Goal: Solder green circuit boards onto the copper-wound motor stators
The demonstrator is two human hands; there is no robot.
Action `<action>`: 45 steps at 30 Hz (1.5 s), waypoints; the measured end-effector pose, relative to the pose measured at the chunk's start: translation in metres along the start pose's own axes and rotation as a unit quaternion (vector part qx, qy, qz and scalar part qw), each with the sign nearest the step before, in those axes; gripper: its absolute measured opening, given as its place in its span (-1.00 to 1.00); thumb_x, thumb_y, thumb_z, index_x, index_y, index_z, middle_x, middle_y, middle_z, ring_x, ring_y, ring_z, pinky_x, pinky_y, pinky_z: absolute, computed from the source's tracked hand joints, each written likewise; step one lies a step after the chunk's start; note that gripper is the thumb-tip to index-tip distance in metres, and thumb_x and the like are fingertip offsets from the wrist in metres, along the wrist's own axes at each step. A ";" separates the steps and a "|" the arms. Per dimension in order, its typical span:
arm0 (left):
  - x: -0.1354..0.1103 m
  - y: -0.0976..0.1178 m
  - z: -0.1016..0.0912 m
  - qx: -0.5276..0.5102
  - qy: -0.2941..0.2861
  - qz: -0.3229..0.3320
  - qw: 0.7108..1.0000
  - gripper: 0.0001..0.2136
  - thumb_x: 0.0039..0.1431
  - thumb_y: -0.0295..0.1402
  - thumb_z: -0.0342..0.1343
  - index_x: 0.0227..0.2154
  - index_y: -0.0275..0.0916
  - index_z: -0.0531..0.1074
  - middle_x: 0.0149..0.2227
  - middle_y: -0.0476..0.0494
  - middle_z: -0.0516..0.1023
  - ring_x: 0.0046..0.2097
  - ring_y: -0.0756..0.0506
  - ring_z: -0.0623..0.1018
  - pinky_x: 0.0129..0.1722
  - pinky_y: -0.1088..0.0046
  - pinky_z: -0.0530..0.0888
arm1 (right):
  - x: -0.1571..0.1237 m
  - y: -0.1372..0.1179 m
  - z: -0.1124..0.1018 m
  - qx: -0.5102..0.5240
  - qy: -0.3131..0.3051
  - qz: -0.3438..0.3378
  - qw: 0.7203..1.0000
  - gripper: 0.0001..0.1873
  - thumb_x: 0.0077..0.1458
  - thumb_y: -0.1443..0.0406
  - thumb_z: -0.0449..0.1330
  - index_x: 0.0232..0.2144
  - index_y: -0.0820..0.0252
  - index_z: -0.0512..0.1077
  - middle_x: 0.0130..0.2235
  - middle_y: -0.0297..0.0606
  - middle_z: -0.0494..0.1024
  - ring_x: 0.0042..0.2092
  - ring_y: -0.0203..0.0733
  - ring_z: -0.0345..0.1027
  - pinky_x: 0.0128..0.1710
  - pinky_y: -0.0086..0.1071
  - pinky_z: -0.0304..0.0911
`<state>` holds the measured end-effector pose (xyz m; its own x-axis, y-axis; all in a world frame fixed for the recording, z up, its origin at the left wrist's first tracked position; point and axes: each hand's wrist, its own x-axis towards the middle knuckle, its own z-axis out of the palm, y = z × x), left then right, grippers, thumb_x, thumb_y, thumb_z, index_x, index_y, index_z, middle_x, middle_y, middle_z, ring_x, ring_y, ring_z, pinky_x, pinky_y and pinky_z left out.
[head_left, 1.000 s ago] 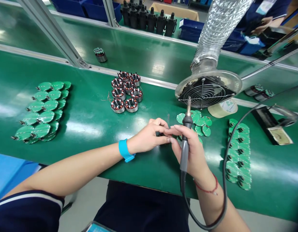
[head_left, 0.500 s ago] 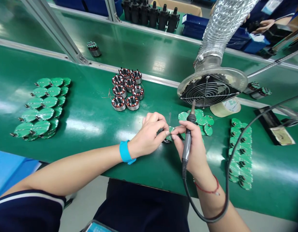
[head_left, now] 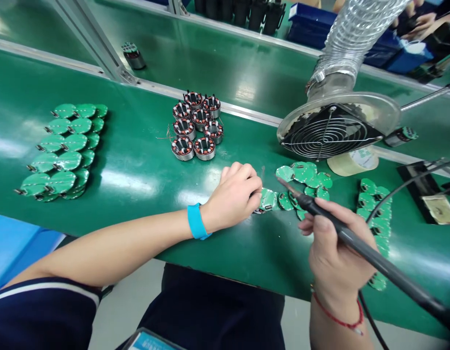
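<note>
My left hand (head_left: pixel 236 197), with a blue band on its wrist, has its fingers closed on a round green circuit board (head_left: pixel 269 199). Just under the board shows a bit of a metal-rimmed part, mostly hidden by the hand. My right hand (head_left: pixel 339 250) grips a soldering iron (head_left: pixel 319 210) by its dark handle. The iron's tip points up and left, over the table between the held board and a loose group of green circuit boards (head_left: pixel 303 172). Its cable hangs below my right hand.
Rows of green boards (head_left: pixel 66 159) lie at left, more (head_left: pixel 367 199) at right. Several wound motor stators (head_left: pixel 183 148) stand mid-table. A fume extractor (head_left: pixel 327 131) overhangs the back, near a tape roll (head_left: pixel 352 163) and an iron stand (head_left: pixel 416 187). A person's hands show at top right.
My right hand has moved right and down from the board, and the soldering iron has swung from upright to pointing left. My left hand stays at the board. The view has shifted slightly.
</note>
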<state>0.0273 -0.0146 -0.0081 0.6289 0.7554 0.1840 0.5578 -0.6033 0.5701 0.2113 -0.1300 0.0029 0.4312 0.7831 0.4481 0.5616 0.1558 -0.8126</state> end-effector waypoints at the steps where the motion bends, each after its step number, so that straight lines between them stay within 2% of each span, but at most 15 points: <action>1: 0.000 0.000 0.001 0.012 0.002 0.002 1.000 -0.82 0.39 -0.47 0.03 -0.36 -0.22 0.43 -0.18 -0.18 0.48 -0.09 -0.20 0.35 -0.09 0.20 0.28 | -0.002 -0.002 -0.001 0.007 0.017 0.005 1.000 -0.82 0.30 0.16 0.37 -0.12 0.09 0.65 -0.36 -0.33 0.65 -0.48 -0.20 0.55 -0.48 -0.29 0.46; 5: 0.000 0.002 0.004 0.058 0.005 0.012 0.998 -0.82 0.39 -0.48 0.00 -0.35 -0.22 0.42 -0.17 -0.23 0.50 -0.09 -0.23 0.37 -0.10 0.18 0.27 | -0.005 -0.006 0.000 0.008 0.042 -0.005 0.999 -0.81 0.28 0.14 0.40 -0.23 0.15 0.65 -0.43 -0.35 0.63 -0.57 -0.24 0.52 -0.64 -0.38 0.34; 9: 0.000 0.002 0.004 0.090 0.002 0.026 0.996 -0.82 0.41 -0.48 -0.02 -0.32 -0.22 0.43 -0.16 -0.25 0.52 -0.08 -0.25 0.38 -0.09 0.17 0.27 | -0.002 -0.007 0.002 -0.020 0.027 -0.025 0.999 -0.81 0.28 0.13 0.40 -0.25 0.12 0.65 -0.49 -0.40 0.62 -0.61 -0.30 0.49 -0.67 -0.44 0.28; 13: -0.001 0.002 0.004 0.108 0.007 0.047 0.993 -0.82 0.41 -0.49 -0.02 -0.30 -0.23 0.44 -0.14 -0.25 0.53 -0.06 -0.25 0.39 -0.08 0.17 0.27 | 0.000 -0.010 0.003 -0.040 0.032 -0.019 0.999 -0.83 0.28 0.14 0.39 -0.25 0.09 0.65 -0.51 -0.41 0.60 -0.61 -0.25 0.48 -0.69 -0.39 0.26; 17: -0.001 0.001 0.004 0.114 0.014 0.057 0.992 -0.83 0.41 -0.51 -0.02 -0.29 -0.25 0.45 -0.13 -0.25 0.53 -0.05 -0.25 0.39 -0.09 0.18 0.25 | -0.001 -0.013 0.002 -0.041 0.045 -0.020 0.998 -0.84 0.26 0.14 0.40 -0.27 0.08 0.65 -0.50 -0.39 0.61 -0.60 -0.23 0.49 -0.70 -0.37 0.24; 23: -0.001 0.000 0.006 0.120 0.030 0.072 0.990 -0.82 0.40 -0.52 0.00 -0.29 -0.25 0.47 -0.14 -0.24 0.55 -0.08 -0.24 0.37 -0.12 0.20 0.23 | -0.001 -0.011 0.003 -0.047 0.029 -0.013 0.998 -0.86 0.26 0.18 0.40 -0.26 0.12 0.65 -0.50 -0.39 0.62 -0.60 -0.24 0.50 -0.66 -0.38 0.30; 30: -0.002 -0.002 0.007 0.133 0.047 0.090 0.986 -0.83 0.42 -0.52 0.02 -0.27 -0.27 0.49 -0.13 -0.24 0.55 -0.10 -0.22 0.34 -0.14 0.22 0.22 | -0.004 -0.007 0.003 -0.031 0.037 -0.048 0.998 -0.91 0.26 0.25 0.41 -0.25 0.16 0.66 -0.52 -0.46 0.61 -0.60 -0.34 0.50 -0.63 -0.49 0.28; 33: -0.001 -0.002 0.006 0.136 0.043 0.092 0.986 -0.83 0.42 -0.52 0.03 -0.27 -0.28 0.50 -0.14 -0.23 0.55 -0.11 -0.21 0.35 -0.15 0.23 0.22 | -0.007 -0.007 0.002 -0.020 0.056 -0.049 0.997 -0.89 0.26 0.23 0.42 -0.22 0.15 0.67 -0.45 -0.42 0.65 -0.57 -0.33 0.53 -0.61 -0.49 0.31; 36: -0.001 -0.002 0.005 0.138 0.043 0.091 0.985 -0.83 0.42 -0.52 0.03 -0.28 -0.27 0.49 -0.14 -0.23 0.55 -0.10 -0.22 0.36 -0.15 0.23 0.22 | -0.008 -0.007 0.005 -0.004 0.068 -0.045 0.997 -0.76 0.28 0.22 0.41 -0.02 0.13 0.65 -0.26 -0.31 0.73 -0.41 -0.23 0.65 -0.45 -0.40 0.50; 39: 0.000 -0.001 0.005 0.136 0.039 0.089 0.986 -0.83 0.42 -0.51 0.02 -0.27 -0.27 0.49 -0.13 -0.24 0.56 -0.08 -0.23 0.38 -0.13 0.22 0.24 | -0.007 -0.006 0.012 -0.019 0.020 -0.024 0.999 -0.60 0.40 0.23 0.28 0.24 0.08 0.51 -0.13 -0.25 0.75 -0.15 -0.08 0.72 -0.19 -0.23 0.63; 41: 0.000 -0.001 0.005 0.132 0.038 0.090 0.986 -0.83 0.43 -0.49 0.02 -0.27 -0.27 0.49 -0.13 -0.25 0.55 -0.07 -0.23 0.39 -0.12 0.21 0.27 | -0.007 -0.003 0.020 -0.063 -0.052 -0.014 0.997 -0.57 0.43 0.22 0.22 0.29 0.03 0.44 -0.02 -0.20 0.74 0.01 -0.03 0.70 -0.02 -0.12 0.63; 43: 0.000 -0.001 0.004 0.123 0.040 0.092 0.987 -0.83 0.43 -0.48 0.02 -0.28 -0.27 0.48 -0.12 -0.26 0.55 -0.06 -0.24 0.40 -0.10 0.19 0.30 | -0.007 0.001 0.028 -0.100 -0.128 -0.014 0.987 -0.52 0.40 0.18 0.25 0.31 0.01 0.40 0.12 -0.14 0.70 0.14 0.03 0.63 0.12 -0.03 0.57; 45: -0.001 -0.002 0.001 0.100 0.033 0.081 0.991 -0.83 0.42 -0.47 0.02 -0.32 -0.25 0.45 -0.13 -0.25 0.54 -0.05 -0.25 0.42 -0.07 0.18 0.33 | -0.007 0.007 0.035 -0.103 -0.172 -0.018 0.979 -0.44 0.36 0.15 0.28 0.35 0.01 0.35 0.20 -0.09 0.64 0.20 0.08 0.58 0.19 0.03 0.53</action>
<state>0.0267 -0.0145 -0.0103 0.6860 0.6552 0.3164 0.5520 -0.7520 0.3602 0.1868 -0.1132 -0.0189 0.1645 0.9415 0.2941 0.7180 0.0902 -0.6902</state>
